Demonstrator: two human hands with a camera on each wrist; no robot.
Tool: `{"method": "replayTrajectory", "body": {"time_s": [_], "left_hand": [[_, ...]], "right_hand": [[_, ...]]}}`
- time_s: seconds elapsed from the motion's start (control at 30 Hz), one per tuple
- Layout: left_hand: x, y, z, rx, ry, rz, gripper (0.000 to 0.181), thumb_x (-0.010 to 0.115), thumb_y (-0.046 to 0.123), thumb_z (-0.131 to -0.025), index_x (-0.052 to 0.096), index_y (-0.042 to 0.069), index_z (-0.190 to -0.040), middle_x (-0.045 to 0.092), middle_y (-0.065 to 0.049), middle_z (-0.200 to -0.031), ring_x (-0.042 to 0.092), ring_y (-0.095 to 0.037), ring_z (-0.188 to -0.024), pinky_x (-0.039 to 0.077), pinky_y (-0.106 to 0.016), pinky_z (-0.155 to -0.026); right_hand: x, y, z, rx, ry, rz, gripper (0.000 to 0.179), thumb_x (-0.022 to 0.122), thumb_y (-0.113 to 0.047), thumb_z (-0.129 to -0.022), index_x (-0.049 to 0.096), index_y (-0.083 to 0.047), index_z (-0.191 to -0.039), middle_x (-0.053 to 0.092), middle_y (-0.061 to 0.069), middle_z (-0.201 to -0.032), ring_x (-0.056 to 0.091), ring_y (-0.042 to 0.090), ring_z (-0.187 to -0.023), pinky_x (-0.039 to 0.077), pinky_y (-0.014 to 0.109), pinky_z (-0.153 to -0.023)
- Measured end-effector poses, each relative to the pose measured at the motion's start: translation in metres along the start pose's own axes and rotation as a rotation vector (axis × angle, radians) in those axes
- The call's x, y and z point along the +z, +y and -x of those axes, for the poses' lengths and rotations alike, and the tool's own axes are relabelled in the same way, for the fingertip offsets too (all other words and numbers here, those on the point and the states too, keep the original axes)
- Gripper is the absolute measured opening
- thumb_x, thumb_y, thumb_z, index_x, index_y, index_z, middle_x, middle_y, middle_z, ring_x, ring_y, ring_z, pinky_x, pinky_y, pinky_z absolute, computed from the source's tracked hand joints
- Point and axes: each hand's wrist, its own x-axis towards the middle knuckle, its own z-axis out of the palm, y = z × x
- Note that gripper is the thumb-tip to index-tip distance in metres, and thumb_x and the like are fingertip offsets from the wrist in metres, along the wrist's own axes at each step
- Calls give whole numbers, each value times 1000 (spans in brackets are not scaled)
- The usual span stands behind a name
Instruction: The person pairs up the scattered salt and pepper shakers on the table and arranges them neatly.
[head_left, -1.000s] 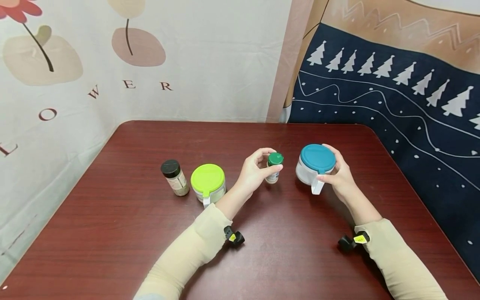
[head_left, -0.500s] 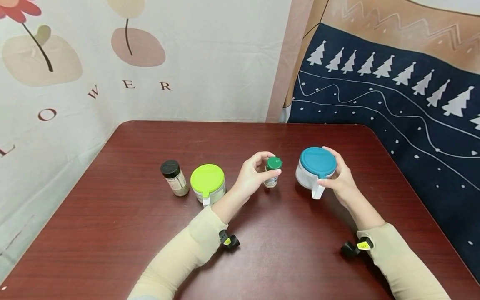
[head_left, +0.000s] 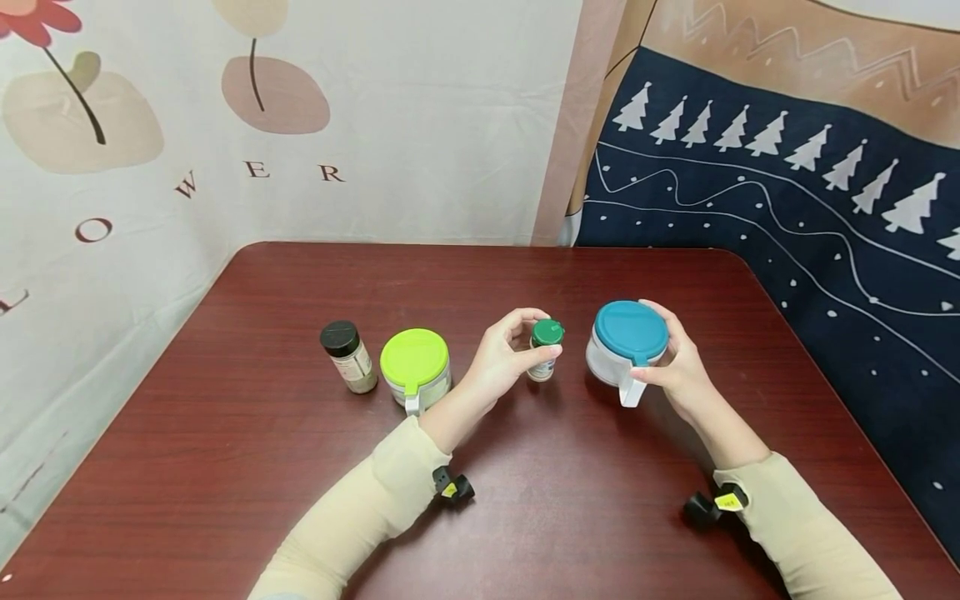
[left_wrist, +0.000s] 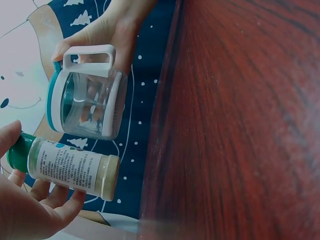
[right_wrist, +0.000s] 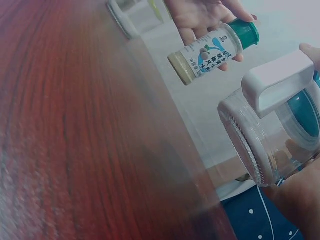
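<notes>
My left hand (head_left: pixel 497 358) grips a small spice bottle (left_wrist: pixel 70 167) with a green cap, thumb and fingers around its upper part. Pale powder shows through the bottle's bottom, and a printed label wraps its side. To the right, my right hand (head_left: pixel 686 375) holds a clear seasoning jar (head_left: pixel 632 330) that has a blue lid and a white handle. Its thumb lies by the handle's top, with the fingers around the far side. Both wrist views show bottle and jar lifted off the table, upright or nearly so, side by side with a gap between them.
On the dark red table (head_left: pixel 570 517), left of my hands, stands a similar jar (head_left: pixel 415 358) with a lime-green lid. My left forearm passes close to its handle. Further left is a black-capped spice bottle (head_left: pixel 350 358). Printed cloths hang behind the table.
Both hands have drawn slightly nearer to me, carrying the green-capped bottle and the blue-lidded jar. The lime-lidded jar and black-capped bottle stay put.
</notes>
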Motion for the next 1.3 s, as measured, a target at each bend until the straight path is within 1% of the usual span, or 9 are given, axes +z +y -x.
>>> {"method": "replayTrajectory", "body": {"time_s": [0.17,0.4,0.57,0.8,1.07,1.3], "left_hand": [[0,1,2,2,-3,1,38,74,-2,-80,59,3,-115,64,-4,-94,62,-18,-82,49,-30,-75],[-2,-1,2,-4,-3,-9,39,75,-1,-80,60,5,-115,64,-3,-95,62,-18,-84,49,-31,-76],[-2,-1,3,7,3,-12,38,74,-2,-80,60,4,-114,64,-3,-94,62,-17,-84,49,-30,-77],[-1,0,3,23,-2,-6,38,73,-2,-81,60,2,-116,64,-5,-96,62,-18,-84,49,-30,-77],[-1,-3,3,2,-16,-22,37,73,0,-82,60,5,-117,64,-6,-99,62,-19,-88,50,-32,-79],[0,-9,3,4,-32,-24,37,73,1,-83,60,6,-117,64,-6,-101,62,-19,-88,49,-31,-79]], "right_hand": [[3,1,2,-11,-11,-19,82,62,19,-67,42,-13,-141,55,1,-124,51,18,-108,47,25,-85],[7,2,4,-18,-27,-16,83,62,19,-67,41,-11,-141,55,0,-125,52,17,-108,46,26,-86],[8,2,5,-10,-27,-17,83,63,18,-68,40,-11,-142,55,0,-124,52,17,-108,47,26,-85],[10,5,7,-8,-45,-53,84,64,17,-66,40,-10,-142,56,1,-123,54,16,-106,47,25,-85],[10,10,8,-13,-51,-59,83,63,18,-66,40,-10,-142,56,1,-123,54,16,-106,47,25,-85],[11,14,8,-20,-64,-75,85,65,18,-65,40,-9,-142,57,1,-123,55,15,-106,47,24,-86]]}}
